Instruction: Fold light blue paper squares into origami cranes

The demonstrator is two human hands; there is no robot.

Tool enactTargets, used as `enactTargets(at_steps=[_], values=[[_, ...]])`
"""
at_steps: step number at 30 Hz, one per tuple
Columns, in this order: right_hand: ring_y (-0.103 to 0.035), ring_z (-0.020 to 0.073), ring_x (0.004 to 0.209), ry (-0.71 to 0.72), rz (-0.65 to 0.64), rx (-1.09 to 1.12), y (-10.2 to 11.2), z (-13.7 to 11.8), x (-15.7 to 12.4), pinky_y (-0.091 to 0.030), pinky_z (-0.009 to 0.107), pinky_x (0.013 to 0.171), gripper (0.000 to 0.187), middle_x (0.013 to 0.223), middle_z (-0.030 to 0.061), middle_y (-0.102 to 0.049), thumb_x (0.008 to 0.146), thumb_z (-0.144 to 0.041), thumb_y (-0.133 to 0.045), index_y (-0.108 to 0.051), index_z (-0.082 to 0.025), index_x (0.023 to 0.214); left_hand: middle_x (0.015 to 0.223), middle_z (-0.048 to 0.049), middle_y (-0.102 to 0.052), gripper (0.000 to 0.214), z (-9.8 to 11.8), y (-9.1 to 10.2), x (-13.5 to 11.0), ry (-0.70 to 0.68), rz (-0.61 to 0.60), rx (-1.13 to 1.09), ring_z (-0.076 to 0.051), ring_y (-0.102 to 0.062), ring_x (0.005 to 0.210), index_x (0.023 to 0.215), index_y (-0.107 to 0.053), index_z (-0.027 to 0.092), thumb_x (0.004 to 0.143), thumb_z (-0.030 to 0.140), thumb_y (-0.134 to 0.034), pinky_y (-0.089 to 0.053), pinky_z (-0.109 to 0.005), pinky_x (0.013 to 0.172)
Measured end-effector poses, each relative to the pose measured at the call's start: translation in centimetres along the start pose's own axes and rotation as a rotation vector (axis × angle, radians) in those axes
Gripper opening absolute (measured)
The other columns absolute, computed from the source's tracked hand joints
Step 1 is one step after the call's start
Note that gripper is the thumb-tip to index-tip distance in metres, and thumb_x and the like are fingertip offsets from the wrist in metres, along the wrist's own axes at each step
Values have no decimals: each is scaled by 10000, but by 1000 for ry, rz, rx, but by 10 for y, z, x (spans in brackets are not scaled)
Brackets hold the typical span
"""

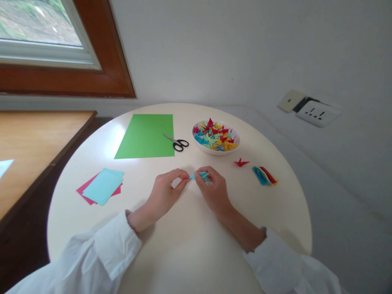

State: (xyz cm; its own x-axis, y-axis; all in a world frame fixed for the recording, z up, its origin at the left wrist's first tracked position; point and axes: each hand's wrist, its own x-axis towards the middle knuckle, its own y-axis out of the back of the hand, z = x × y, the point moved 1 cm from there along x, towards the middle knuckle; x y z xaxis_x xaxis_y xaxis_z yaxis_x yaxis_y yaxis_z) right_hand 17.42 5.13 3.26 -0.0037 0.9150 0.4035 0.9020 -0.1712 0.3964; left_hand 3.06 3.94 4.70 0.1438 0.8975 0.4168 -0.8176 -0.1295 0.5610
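Between my two hands is a small folded piece of light blue paper (202, 175), held above the middle of the white table. My right hand (212, 185) pinches its body between thumb and fingers, which cover part of it. At its pointed left tip, my left hand (171, 185) has thumb and forefinger closed together on the paper. A red paper crane (241, 163) lies on the table to the right, beyond my right hand. Behind it stands a white bowl (214, 152) heaped with paper cranes in red, blue, yellow and pale green.
Black-handled scissors (180, 144) lie partly on a green sheet (150, 136) at the back left. Light blue and pink paper squares (104, 185) are stacked at left. Folded coloured papers (265, 175) lie near the round table's right edge. A wall socket (318, 112) is at right.
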Motion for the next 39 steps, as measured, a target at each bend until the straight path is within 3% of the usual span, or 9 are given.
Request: enactTargets(at_steps=[19,26,31,35,39], values=[[-546,130,649,32,29,-30,1,2,1,-436,236,612,55,685,-3,-585,746,-219,-526,-560,-185,720,757,-16,-669,120,-2,-1,-1,58,-53,-57,-119,-607,692,794,-607,168,744,151,-500,-429,-168,492],[-548,126,645,24,25,10,1,2,1,-440,240,614,48,685,-6,-583,745,-213,-525,-555,-186,719,761,-24,-634,93,-1,-4,-1,157,-49,-290,-119,-598,731,788,-575,153,702,149,-540,-472,-219,681],[-542,120,638,55,-6,75,1,-1,-2,-442,237,602,50,680,-7,-572,747,-211,-527,-548,-185,710,632,-14,-602,221,3,-6,3,377,-129,-512,-101,-546,575,764,-584,120,697,330,-597,-428,-202,530],[-549,126,664,84,-30,93,0,-1,-4,-448,248,624,26,697,0,-571,739,-189,-529,-544,-182,720,560,-8,-581,300,4,-7,3,392,-229,-479,-85,-479,499,656,-609,118,708,410,-568,-349,-193,449],[-553,127,673,84,-43,97,0,0,-4,-454,252,631,41,706,3,-575,755,-206,-523,-544,-186,726,549,-21,-602,302,3,-7,2,416,-224,-469,-91,-492,495,616,-611,125,715,405,-558,-359,-195,452]])
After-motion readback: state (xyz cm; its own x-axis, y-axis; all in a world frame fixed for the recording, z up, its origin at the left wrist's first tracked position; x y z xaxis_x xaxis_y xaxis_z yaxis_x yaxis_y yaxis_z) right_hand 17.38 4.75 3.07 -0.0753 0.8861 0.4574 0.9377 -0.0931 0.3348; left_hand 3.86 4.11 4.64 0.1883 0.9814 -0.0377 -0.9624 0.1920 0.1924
